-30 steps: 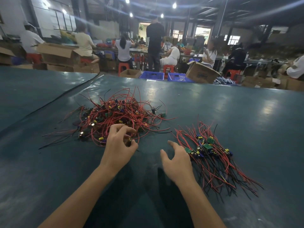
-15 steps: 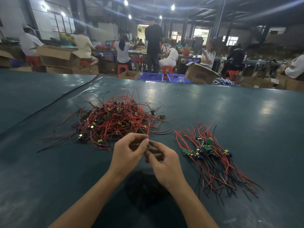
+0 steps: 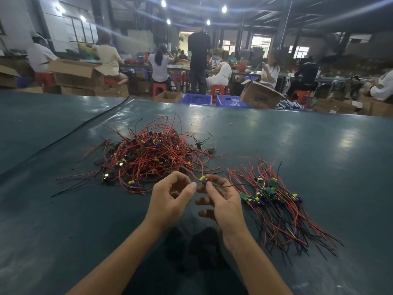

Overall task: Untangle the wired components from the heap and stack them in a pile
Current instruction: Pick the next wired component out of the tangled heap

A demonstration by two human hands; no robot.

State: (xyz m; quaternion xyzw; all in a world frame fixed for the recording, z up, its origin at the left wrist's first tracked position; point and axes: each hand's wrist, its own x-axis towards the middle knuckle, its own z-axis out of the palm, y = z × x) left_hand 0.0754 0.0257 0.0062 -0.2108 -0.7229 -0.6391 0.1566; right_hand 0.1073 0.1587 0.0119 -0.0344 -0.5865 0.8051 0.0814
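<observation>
Two bare arms reach out over the big dark green table (image 3: 319, 150). The right hand (image 3: 225, 201) is up off the table. Its thumb and first finger pinch a small yellow and blue part with wires (image 3: 203, 179), and its other fingers are bent loosely below. A thin black wire (image 3: 227, 185) runs from that part off to the right.

The left hand (image 3: 172, 198) is just beside it, curled like the letter C, with its tips very near the little part. I cannot tell if it has hold of a wire.

To the right of the hands lies the neat pile of small green boards with red and black wires (image 3: 274, 201), the wires all pointing the same way, towards the near side. A bit farther back on the left sits the messy heap of red wires and small parts (image 3: 148, 158), all mixed up.

Past the far edge of the table are two blue plastic crates (image 3: 196, 99), a tipped brown cardboard box (image 3: 260, 95) and red stools (image 3: 158, 88). People sit at long tables there, and one person in black clothes (image 3: 198, 60) stands.
</observation>
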